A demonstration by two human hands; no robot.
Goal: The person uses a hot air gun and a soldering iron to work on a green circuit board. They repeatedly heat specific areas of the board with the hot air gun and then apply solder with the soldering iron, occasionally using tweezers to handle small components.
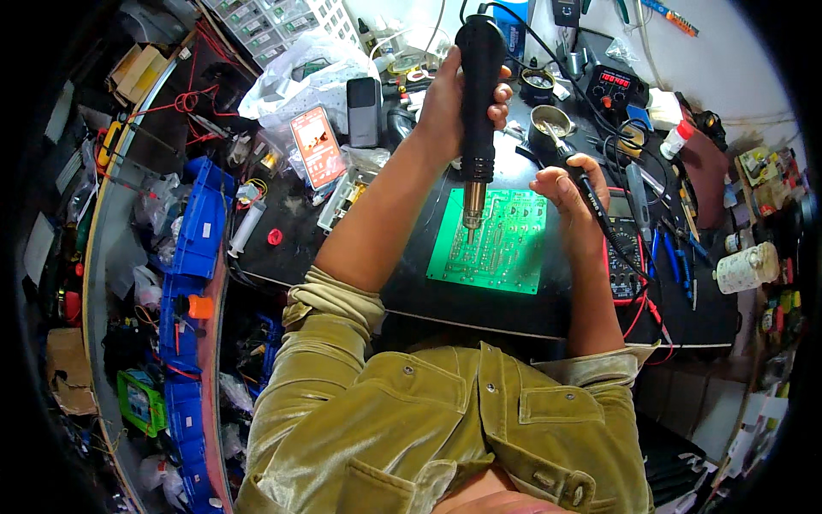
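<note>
My left hand (442, 104) is wrapped round the black barrel of a hot air gun (479, 94). Its metal nozzle points down over a green circuit board (522, 244), which lies flat on the dark bench. Whether the nozzle touches the board, I cannot tell. To the right, my right hand (565, 193) grips a soldering iron (591, 190) with a black handle and cord. The iron's tip points up and away, at a small round metal tin (550, 125); contact with it is unclear. Part of the board's right edge is close to my right hand.
A red multimeter (623, 248) lies right of my right forearm, with pens and tweezers beside it. A soldering station (610, 84) with a lit display stands behind. Left are a phone (318, 147), a black power bank (364, 111) and a syringe (247, 226). Blue bins (205, 218) line the left.
</note>
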